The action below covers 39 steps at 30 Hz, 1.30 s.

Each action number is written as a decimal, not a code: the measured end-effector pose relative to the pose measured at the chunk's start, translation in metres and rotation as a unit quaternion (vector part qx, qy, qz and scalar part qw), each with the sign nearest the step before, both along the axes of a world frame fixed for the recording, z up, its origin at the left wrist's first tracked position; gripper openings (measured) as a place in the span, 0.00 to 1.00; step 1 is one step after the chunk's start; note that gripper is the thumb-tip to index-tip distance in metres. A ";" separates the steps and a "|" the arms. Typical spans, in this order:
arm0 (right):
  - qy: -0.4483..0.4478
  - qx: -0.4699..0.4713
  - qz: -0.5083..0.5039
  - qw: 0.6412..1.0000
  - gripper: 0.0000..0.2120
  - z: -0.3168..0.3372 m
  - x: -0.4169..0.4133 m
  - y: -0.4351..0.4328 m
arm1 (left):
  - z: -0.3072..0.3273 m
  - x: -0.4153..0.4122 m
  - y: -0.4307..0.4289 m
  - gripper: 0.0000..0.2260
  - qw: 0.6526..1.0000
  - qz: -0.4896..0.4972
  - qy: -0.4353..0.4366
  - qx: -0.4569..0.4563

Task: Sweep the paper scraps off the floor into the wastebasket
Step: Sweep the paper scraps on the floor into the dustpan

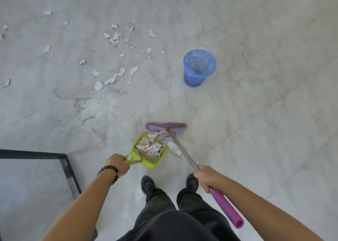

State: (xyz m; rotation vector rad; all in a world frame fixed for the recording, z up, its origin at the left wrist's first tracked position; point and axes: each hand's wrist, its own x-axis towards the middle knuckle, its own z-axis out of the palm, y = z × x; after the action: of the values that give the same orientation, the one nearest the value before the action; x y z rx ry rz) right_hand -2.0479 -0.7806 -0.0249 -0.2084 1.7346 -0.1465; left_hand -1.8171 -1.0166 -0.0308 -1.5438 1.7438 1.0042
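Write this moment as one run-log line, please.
left hand: grips green plastic dustpan | right hand: grips purple long-handled broom | white paper scraps: some in dustpan, many on grey tiled floor | blue plastic wastebasket: stands apart

Broom head (pixel 166 126) blurred; dustpan handle (pixel 132 160) partly inside the left hand (pixel 117 164); print on scraps (pixel 149 148) illegible.

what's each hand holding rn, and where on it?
Left hand grips the green dustpan by its handle. Right hand grips the broom on its shaft, where the grey pole meets the purple grip.
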 end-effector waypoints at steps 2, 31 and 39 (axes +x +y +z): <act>-0.058 0.011 -0.093 0.994 0.07 0.016 0.004 0.013 | 0.000 -0.003 -0.001 0.11 1.000 -0.001 0.002 -0.001; -0.084 -0.027 -0.426 0.901 0.17 0.017 0.109 -0.006 | -0.011 0.044 -0.006 0.07 0.990 -0.138 0.006 -0.007; -0.239 0.000 -0.517 0.822 0.18 0.066 0.076 -0.023 | -0.012 0.047 -0.017 0.07 0.989 -0.146 0.022 -0.025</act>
State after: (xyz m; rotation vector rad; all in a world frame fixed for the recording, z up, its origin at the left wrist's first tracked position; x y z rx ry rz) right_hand -1.9720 -0.8038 0.0414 0.7488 1.1680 -0.9121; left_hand -1.7699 -1.0340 -0.0427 -1.2549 1.9700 0.8571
